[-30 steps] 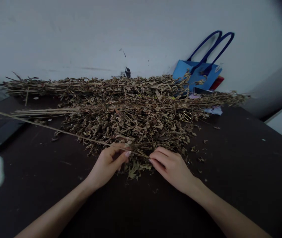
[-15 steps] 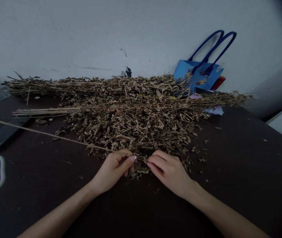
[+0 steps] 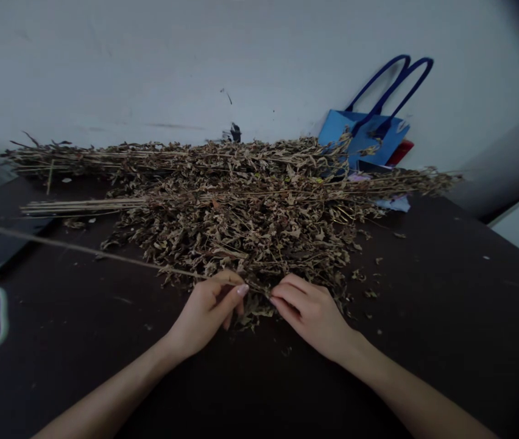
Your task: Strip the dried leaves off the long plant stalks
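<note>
A long thin dried plant stalk (image 3: 104, 253) runs from the left edge to the middle of the view. My left hand (image 3: 209, 311) pinches it near its leafy right end, thumb on top. Just to the right, my right hand (image 3: 312, 314) has its fingers closed at the tip of the same stalk; what lies between these fingertips is partly hidden. Under and beyond both hands spreads a heap of dry, curled brown leaves (image 3: 232, 225), with some greener bits (image 3: 253, 318) between the hands.
Bundles of dried stalks (image 3: 81, 158) lie along the wall behind the heap. A blue bag (image 3: 355, 131) with dark handles leans at the back right. At left are a dark flat object (image 3: 8, 250) and a white-edged item (image 3: 3, 317) on the dark table (image 3: 446, 292).
My left hand has shifted slightly left along with the stalk, whose far left part looks blurred. The right hand stays almost where it was.
</note>
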Tool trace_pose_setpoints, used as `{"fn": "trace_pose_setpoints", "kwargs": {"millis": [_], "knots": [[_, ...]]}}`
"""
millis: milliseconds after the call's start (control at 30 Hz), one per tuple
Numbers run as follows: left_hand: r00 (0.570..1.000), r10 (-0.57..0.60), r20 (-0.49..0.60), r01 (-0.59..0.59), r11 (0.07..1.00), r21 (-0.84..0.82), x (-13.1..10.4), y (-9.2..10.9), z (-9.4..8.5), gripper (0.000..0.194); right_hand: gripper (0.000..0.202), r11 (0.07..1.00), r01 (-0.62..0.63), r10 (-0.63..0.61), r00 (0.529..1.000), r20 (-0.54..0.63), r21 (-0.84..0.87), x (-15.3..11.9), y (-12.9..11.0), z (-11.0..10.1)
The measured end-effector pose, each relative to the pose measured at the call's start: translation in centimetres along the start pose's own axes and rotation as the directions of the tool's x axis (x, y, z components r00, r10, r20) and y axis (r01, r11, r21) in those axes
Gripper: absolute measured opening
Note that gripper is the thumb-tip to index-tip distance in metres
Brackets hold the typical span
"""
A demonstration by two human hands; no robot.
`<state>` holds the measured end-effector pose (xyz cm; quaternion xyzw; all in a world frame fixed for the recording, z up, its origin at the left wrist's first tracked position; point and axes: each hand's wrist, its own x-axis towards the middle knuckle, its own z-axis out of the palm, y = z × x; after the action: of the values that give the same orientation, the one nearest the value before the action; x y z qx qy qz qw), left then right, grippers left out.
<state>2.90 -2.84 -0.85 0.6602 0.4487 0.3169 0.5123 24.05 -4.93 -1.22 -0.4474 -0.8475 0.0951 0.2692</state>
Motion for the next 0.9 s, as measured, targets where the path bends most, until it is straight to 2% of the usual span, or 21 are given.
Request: {"fn": "trace_pose_setpoints", "kwargs": {"millis": [133, 367, 533, 800, 900], "knots": [[0.997, -0.055, -0.047, 0.049, 0.992, -0.114, 0.3, 0.2, -0.2, 0.027, 0.017, 0.998, -0.029, 0.028, 0.999, 0.022, 0.051, 0.0, 0.1, 0.0], [0.996, -0.077, -0.053, 0.069, 0.988, -0.139, 0.4, 0.9, -0.3, 0.031, 0.014, 0.942, -0.122, 0.122, 0.992, 0.02, 0.311, 0.6, 0.1, -0.5], [0.996, -0.083, -0.046, 0.074, 0.984, -0.165, 0.5, 0.5, -0.3, 0.03, 0.014, 0.933, -0.18, 0.186, 0.982, 0.011, 0.31, 0.7, 0.4, -0.7], [0.998, -0.07, 0.012, 0.07, 0.993, -0.091, 0.3, -0.3, 0.0, 0.04, 0.002, 0.94, -0.133, 0.122, 0.991, 0.055, 0.314, 0.4, -0.1, -0.3], [0.997, -0.071, 0.029, 0.073, 0.994, -0.08, 0.2, -0.4, 0.1, 0.041, 0.009, 0.92, -0.162, 0.146, 0.987, 0.071, 0.357, 0.7, -0.3, -0.5]]}}
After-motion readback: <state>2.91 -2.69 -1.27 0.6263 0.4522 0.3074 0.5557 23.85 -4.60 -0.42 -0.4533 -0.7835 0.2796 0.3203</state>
